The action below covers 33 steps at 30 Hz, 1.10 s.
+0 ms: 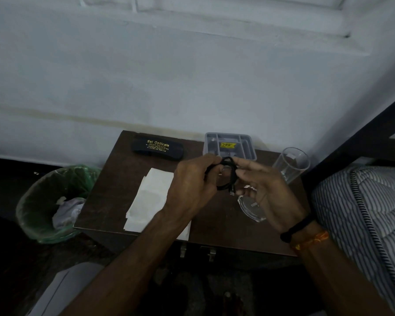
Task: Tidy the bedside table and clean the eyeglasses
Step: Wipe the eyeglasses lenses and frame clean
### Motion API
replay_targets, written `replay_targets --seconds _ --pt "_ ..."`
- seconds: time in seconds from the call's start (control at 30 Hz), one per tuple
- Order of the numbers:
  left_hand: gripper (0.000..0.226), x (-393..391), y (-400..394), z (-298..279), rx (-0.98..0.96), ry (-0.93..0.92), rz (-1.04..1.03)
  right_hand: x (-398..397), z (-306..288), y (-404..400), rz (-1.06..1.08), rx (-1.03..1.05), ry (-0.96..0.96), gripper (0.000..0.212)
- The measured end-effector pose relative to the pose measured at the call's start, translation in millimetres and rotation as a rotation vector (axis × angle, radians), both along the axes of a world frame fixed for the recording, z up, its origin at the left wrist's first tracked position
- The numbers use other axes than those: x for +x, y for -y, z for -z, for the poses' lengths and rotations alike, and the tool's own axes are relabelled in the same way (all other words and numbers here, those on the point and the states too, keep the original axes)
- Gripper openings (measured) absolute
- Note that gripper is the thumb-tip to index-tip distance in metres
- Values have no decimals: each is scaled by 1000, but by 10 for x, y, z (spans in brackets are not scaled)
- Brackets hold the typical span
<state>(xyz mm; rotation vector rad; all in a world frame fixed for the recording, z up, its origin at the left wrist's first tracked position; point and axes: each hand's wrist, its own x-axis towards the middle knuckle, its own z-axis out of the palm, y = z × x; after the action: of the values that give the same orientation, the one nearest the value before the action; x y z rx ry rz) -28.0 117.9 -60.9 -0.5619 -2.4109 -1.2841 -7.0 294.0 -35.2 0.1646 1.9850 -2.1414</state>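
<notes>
Above the middle of the dark brown bedside table (114,179), both hands hold a coiled black cable (229,169). My left hand (192,188) grips the coil from the left. The fingers of my right hand (267,195) pinch it from the right, and a small plug end hangs below. At the table's back left lies a black eyeglass case (157,148) with gold lettering, closed. White paper tissue (149,197) lies flat on the table, partly under my left forearm. No eyeglasses are in view.
A grey divided organiser tray (246,144) stands at the table's back edge. A clear tumbler (292,164) stands upright at the right, and a second clear glass piece (251,209) lies under my right hand. A green-lined bin (53,201) stands left; a striped mattress (363,213) is on the right.
</notes>
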Motion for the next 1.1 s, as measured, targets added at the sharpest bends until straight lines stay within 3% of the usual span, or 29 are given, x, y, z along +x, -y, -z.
replay_targets --seconds 0.13,0.23,0.5,0.67,0.83,0.97,1.1 --pt "13 -29 -7 -13 173 114 4 1 16 -68 -107 -153 -43 56" --pt "12 -40 -11 -14 250 206 19 -17 30 -61 -70 -158 -54 57" --pt "13 -16 -18 -1 124 122 59 -10 145 134 191 161 -261 46" --pt "19 -28 -26 31 94 102 58 -16 130 175 298 -90 -157 48" --pt "17 -12 -8 3 160 86 85 -34 99 148 219 -318 -17 40" --pt "15 3 9 -14 167 67 57 -26 78 61 115 -295 -59 38" --pt "14 -19 32 -9 142 38 -4 30 42 80 54 -266 -140 50"
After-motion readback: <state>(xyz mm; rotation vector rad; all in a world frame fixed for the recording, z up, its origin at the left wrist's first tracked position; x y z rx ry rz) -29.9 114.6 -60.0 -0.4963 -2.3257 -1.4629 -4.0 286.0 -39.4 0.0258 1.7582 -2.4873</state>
